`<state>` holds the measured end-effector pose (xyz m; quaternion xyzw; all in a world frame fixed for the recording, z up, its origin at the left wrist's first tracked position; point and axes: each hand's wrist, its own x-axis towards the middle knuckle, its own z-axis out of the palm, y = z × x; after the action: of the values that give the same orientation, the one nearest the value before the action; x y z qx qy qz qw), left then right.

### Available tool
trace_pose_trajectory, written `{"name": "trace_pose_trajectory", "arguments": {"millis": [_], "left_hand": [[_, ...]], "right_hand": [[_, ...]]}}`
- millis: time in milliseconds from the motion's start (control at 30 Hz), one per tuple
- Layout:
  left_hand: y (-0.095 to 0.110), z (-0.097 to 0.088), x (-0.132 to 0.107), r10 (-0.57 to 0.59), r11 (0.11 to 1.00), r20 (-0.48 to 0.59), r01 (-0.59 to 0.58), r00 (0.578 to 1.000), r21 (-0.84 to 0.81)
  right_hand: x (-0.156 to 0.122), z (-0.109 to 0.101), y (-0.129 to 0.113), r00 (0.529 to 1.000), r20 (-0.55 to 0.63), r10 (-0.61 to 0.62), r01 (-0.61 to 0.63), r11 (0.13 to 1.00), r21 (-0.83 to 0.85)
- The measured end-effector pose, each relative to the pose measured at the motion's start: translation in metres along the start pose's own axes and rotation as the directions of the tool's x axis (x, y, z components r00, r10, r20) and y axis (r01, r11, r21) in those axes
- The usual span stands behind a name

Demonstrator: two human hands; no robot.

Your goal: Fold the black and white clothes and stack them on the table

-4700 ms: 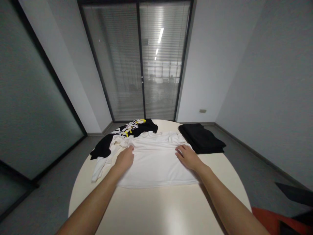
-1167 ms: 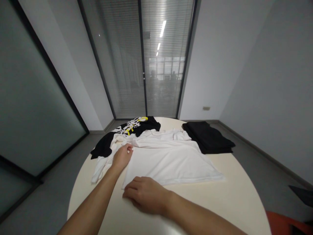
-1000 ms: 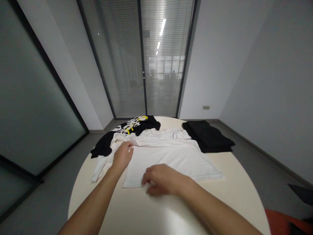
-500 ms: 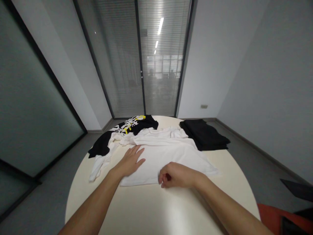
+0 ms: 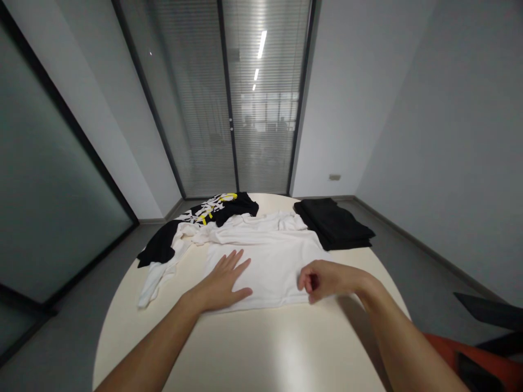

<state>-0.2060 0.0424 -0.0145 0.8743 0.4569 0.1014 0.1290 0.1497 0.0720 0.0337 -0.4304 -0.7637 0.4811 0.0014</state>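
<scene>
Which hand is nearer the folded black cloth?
Right: the right hand is in front of the black cloth; the left hand lies spread on the white shirt, farther left.

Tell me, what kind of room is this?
It looks like an office, maybe a small meeting room. You can see blinds at the far end, a frosted glass panel on the left, and a rounded table with clothes on it.
</scene>
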Motion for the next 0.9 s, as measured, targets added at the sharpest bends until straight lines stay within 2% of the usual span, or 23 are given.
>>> {"name": "trace_pose_trajectory", "arguments": {"millis": [133,167,233,333,467,533,600,767,900], "left_hand": [[0.000,-0.004,-0.002,-0.003,1.000,0.025,0.002,1.000,0.007],[0.002,-0.006,-0.002,0.005,1.000,0.011,-0.005,1.000,0.016],[0.007,-0.008,0.000,0.024,0.999,-0.034,-0.023,0.999,0.034],[0.011,-0.004,0.003,0.043,0.998,-0.067,-0.041,0.997,0.038],[0.010,0.003,0.005,0.055,0.998,-0.016,-0.055,0.998,0.021],[0.009,0.004,0.006,0.043,0.999,-0.021,-0.043,0.999,0.011],[0.008,0.004,0.006,0.012,1.000,-0.042,-0.012,0.999,0.004],[0.004,0.004,0.012,-0.087,0.995,-0.181,0.096,0.980,0.041],[0.000,0.010,0.016,-0.130,0.986,-0.287,0.154,0.949,0.063]], "right_hand": [[0.001,0.007,-0.009,0.999,0.046,0.007,-0.007,1.000,-0.010],[0.002,0.008,-0.012,1.000,0.016,-0.020,0.021,1.000,-0.018],[0.005,0.009,-0.017,0.986,-0.126,-0.105,0.097,0.993,-0.068],[0.014,0.007,-0.015,0.904,-0.368,-0.217,0.149,0.968,-0.204],[0.027,0.005,-0.002,0.768,-0.532,-0.357,0.169,0.914,-0.369],[0.034,0.005,0.003,0.716,-0.567,-0.409,0.178,0.891,-0.418],[0.040,0.006,0.007,0.693,-0.579,-0.430,0.169,0.877,-0.450],[0.051,0.010,0.012,0.704,-0.546,-0.453,0.135,0.842,-0.523],[0.058,0.013,0.020,0.654,-0.595,-0.467,0.114,0.838,-0.533]]}}
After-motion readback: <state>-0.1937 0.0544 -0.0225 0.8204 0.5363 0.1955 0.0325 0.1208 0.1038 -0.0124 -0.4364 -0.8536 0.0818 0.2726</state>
